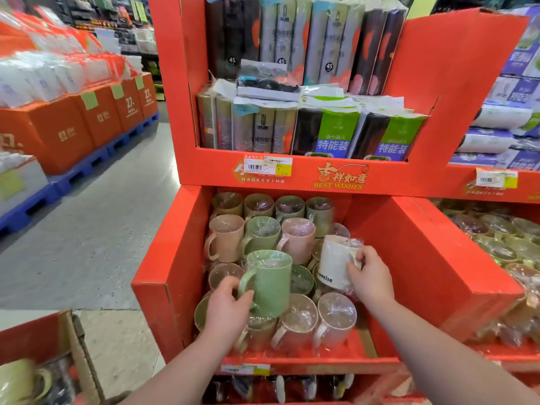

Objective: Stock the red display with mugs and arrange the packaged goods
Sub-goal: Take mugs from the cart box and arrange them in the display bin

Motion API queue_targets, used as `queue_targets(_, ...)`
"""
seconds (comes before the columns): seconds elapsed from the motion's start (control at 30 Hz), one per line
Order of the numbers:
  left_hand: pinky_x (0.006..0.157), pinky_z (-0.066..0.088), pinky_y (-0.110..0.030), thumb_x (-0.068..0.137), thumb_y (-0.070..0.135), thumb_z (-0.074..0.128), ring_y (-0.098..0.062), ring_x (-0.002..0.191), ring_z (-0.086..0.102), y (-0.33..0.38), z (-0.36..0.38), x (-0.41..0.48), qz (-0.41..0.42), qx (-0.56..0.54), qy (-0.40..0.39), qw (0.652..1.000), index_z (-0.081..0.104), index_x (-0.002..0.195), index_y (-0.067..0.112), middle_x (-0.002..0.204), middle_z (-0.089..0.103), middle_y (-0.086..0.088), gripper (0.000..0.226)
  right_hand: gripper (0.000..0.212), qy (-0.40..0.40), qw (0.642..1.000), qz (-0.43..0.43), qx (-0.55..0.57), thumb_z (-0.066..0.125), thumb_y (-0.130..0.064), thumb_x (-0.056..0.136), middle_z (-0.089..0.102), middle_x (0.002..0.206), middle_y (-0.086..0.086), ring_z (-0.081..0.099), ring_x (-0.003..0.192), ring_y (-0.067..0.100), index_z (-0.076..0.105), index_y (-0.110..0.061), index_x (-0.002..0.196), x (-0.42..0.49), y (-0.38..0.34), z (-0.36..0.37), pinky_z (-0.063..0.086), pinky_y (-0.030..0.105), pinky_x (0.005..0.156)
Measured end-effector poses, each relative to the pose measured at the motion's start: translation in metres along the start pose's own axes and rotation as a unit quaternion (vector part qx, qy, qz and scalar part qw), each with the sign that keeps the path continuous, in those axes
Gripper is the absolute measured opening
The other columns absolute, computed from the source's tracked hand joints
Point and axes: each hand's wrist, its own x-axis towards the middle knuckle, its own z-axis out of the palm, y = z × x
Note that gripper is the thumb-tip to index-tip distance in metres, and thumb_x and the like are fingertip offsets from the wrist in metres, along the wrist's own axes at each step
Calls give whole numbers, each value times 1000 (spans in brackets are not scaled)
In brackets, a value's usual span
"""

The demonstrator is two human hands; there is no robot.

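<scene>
Where the red display (409, 244) has its lower bin, left grip (226, 309) clasps one green mug (270, 283) at the handle, right grip (369, 277) one white mug (333, 263). Back row holds four wrapped mugs (289, 207), next row three.

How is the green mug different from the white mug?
The green mug is plain and in the left hand; the white mug has black lettering and is in the right hand. The green mug's handle points left, the white mug's right. Both are plastic-wrapped.
</scene>
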Motion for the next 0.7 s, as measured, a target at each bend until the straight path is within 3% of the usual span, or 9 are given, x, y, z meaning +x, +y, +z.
queue_targets(0.33, 56, 34, -33, 83, 14, 63, -18, 59, 43, 0, 10, 17, -60, 8, 77, 995, 53, 78, 7, 68, 54, -5, 13, 8, -18, 1000, 8, -10, 54, -7, 87, 52, 99, 8, 49, 79, 28, 47, -11, 89, 72, 10, 40, 33, 32, 67)
queue_targets(0.43, 56, 36, -34, 82, 13, 64, -18, 58, 43, 1, 14, 17, -65, 7, 89, 994, 54, 76, 9, 65, 54, -5, 13, 6, -7, 1000, 3, 7, 56, -6, 88, 54, 104, 17, 53, 83, 33, 50, -7, 89, 79, 16, 52, 32, 31, 67)
queue_targets(0.53, 57, 38, -35, 82, 13, 65, -19, 58, 45, 2, 17, 20, -74, 4, 97, 993, 54, 75, 9, 65, 55, -7, 13, 18, -63, 998, -10, 24, 63, -10, 86, 54, 102, 18, 49, 81, 28, 46, -10, 82, 78, 19, 66, 30, 30, 67)
queue_targets(0.6, 57, 37, -34, 82, 14, 65, -17, 59, 44, 3, 19, 21, -74, 8, 100, 992, 55, 76, 8, 67, 55, -6, 13, 15, -107, 993, -40, 12, 65, -13, 85, 56, 100, 15, 48, 81, 24, 51, -11, 82, 72, 18, 72, 32, 29, 68)
queue_targets(0.67, 56, 35, -30, 83, 12, 64, -15, 59, 44, 5, 21, 22, -73, 5, 102, 992, 55, 77, 7, 67, 54, -5, 13, 5, -137, 989, -58, -3, 60, -10, 86, 60, 104, 10, 47, 82, 20, 60, -10, 91, 69, 17, 72, 37, 28, 72)
queue_targets(0.7, 55, 35, -29, 83, 12, 64, -15, 59, 45, 6, 21, 23, -73, 3, 104, 992, 55, 76, 8, 68, 55, -5, 13, 12, -144, 988, -59, -16, 57, -9, 86, 60, 108, 7, 50, 85, 22, 62, -11, 97, 69, 17, 71, 40, 29, 75)
